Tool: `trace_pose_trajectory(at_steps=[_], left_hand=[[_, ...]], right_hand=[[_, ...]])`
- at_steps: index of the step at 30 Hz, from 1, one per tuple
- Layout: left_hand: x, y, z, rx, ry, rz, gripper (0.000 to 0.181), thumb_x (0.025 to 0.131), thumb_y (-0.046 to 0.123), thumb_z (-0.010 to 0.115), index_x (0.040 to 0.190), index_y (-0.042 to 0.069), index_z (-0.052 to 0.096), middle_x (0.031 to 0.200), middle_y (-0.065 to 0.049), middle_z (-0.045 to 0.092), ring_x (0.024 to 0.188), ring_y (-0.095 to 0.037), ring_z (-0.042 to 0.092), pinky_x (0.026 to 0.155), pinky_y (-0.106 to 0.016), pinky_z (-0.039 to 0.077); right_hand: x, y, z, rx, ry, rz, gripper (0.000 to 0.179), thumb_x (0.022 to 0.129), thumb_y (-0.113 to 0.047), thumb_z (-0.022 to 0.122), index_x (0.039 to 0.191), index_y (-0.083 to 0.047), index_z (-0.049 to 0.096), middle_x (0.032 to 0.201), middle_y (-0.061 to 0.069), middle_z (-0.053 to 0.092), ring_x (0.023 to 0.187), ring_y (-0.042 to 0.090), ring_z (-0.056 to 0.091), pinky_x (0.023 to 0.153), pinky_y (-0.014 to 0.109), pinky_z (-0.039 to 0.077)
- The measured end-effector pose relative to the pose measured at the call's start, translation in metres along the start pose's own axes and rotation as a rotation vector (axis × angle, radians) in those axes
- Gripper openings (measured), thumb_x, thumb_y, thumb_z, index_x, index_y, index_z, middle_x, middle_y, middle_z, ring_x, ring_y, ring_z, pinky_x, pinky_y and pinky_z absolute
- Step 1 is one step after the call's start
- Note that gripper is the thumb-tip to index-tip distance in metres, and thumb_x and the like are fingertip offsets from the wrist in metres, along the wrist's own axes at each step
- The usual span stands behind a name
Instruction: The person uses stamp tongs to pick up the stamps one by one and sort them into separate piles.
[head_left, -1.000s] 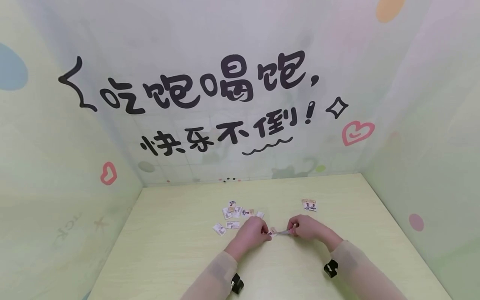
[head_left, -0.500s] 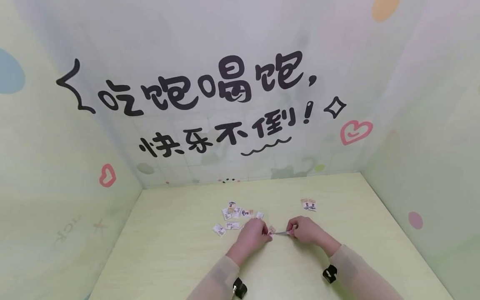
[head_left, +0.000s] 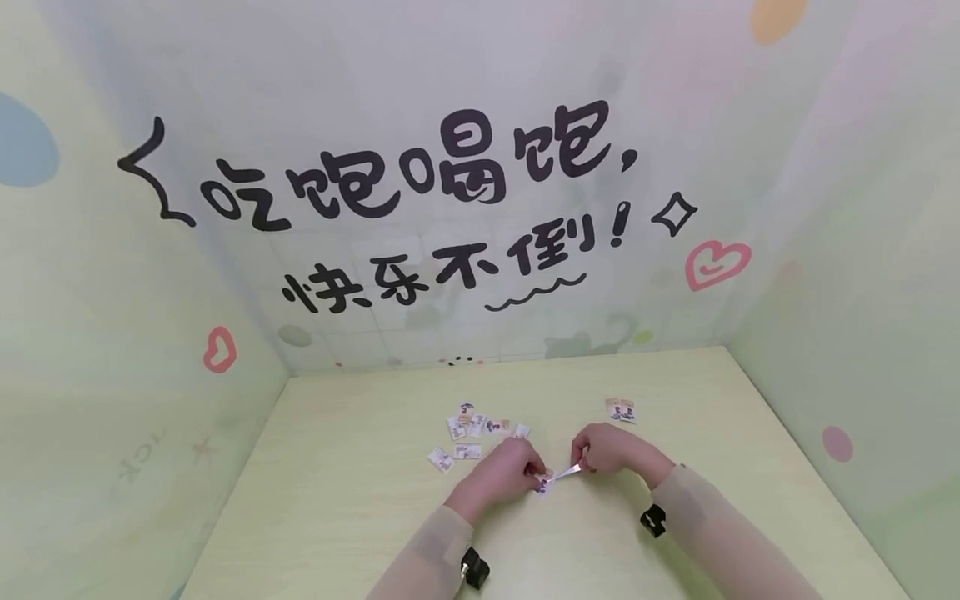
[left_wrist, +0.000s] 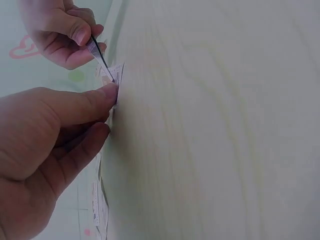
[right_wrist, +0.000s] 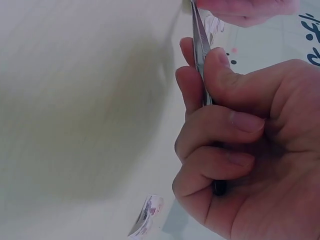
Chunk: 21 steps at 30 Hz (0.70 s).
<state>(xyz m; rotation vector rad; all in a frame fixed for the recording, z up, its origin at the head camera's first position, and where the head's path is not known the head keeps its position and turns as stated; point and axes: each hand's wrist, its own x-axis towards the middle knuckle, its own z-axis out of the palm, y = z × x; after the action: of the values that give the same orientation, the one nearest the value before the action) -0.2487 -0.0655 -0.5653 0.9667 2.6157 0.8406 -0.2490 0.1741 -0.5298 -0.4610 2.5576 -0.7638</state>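
My left hand (head_left: 504, 471) pinches a small printed paper piece (head_left: 543, 487) between thumb and fingers, low over the pale wooden table. From the right, my right hand (head_left: 613, 447) holds silver tweezers (head_left: 570, 471) whose tips meet the paper beside my left thumb. In the left wrist view the tweezers (left_wrist: 96, 51) slant down to that thumb; whether they grip the paper is too small to tell. Close up in the right wrist view, thumb and fingers squeeze the tapered metal arms of the tweezers (right_wrist: 201, 57), and their black end shows near the palm.
Several small printed paper pieces (head_left: 468, 452) lie loose beyond and left of my left hand. Two more pieces (head_left: 621, 410) lie side by side behind my right hand. Printed walls (head_left: 405, 333) close off the table (head_left: 337, 500) at the back and sides.
The paper piece has turned and now shows nearer to me below my left fingertips. My right hand has risen slightly, and the tweezers now slant down-left instead of lying nearly level.
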Motion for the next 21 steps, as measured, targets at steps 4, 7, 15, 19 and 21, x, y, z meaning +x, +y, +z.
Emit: trace_pose_trajectory(at_steps=[4, 7, 15, 19, 21], left_hand=[[0.000, 0.001, 0.001, -0.010, 0.003, -0.009, 0.013, 0.088, 0.003, 0.087, 0.098, 0.010, 0.085, 0.089, 0.008, 0.078, 0.082, 0.000, 0.066, 0.076, -0.020, 0.055], [0.000, 0.002, 0.003, -0.017, 0.018, -0.024, 0.012, 0.087, 0.006, 0.088, 0.098, 0.010, 0.085, 0.087, 0.009, 0.077, 0.079, 0.000, 0.065, 0.075, -0.020, 0.055], [-0.001, 0.008, 0.013, -0.042, 0.114, -0.143, 0.019, 0.084, 0.015, 0.091, 0.094, 0.004, 0.079, 0.079, 0.006, 0.065, 0.070, -0.005, 0.056, 0.067, -0.024, 0.052], [-0.002, 0.013, 0.016, -0.019, 0.153, -0.197, 0.021, 0.085, 0.016, 0.091, 0.093, 0.002, 0.076, 0.082, 0.001, 0.067, 0.073, -0.011, 0.060, 0.071, -0.029, 0.055], [-0.002, 0.015, 0.018, -0.008, 0.170, -0.218, 0.021, 0.085, 0.016, 0.090, 0.092, 0.003, 0.075, 0.085, -0.002, 0.069, 0.076, -0.015, 0.063, 0.075, -0.032, 0.057]], right_hand=[[0.001, 0.000, -0.002, -0.002, -0.013, 0.009, 0.026, 0.085, 0.009, 0.062, 0.079, -0.014, 0.073, 0.077, -0.003, 0.063, 0.066, 0.014, 0.049, 0.061, 0.026, 0.038], [0.000, 0.003, -0.003, 0.028, -0.016, 0.033, 0.025, 0.088, 0.007, 0.063, 0.082, -0.014, 0.074, 0.078, -0.002, 0.064, 0.067, 0.014, 0.050, 0.062, 0.027, 0.039], [-0.016, 0.014, 0.007, 0.186, 0.027, 0.091, 0.008, 0.095, -0.005, 0.072, 0.092, -0.011, 0.076, 0.083, -0.002, 0.067, 0.077, 0.017, 0.056, 0.073, 0.032, 0.045], [-0.024, 0.017, 0.015, 0.261, 0.048, 0.079, 0.004, 0.095, -0.009, 0.073, 0.091, -0.009, 0.075, 0.083, 0.000, 0.065, 0.077, 0.018, 0.055, 0.072, 0.033, 0.044], [-0.027, 0.017, 0.019, 0.278, 0.062, 0.063, 0.005, 0.095, -0.013, 0.075, 0.091, -0.009, 0.074, 0.082, 0.000, 0.065, 0.075, 0.018, 0.055, 0.071, 0.033, 0.044]])
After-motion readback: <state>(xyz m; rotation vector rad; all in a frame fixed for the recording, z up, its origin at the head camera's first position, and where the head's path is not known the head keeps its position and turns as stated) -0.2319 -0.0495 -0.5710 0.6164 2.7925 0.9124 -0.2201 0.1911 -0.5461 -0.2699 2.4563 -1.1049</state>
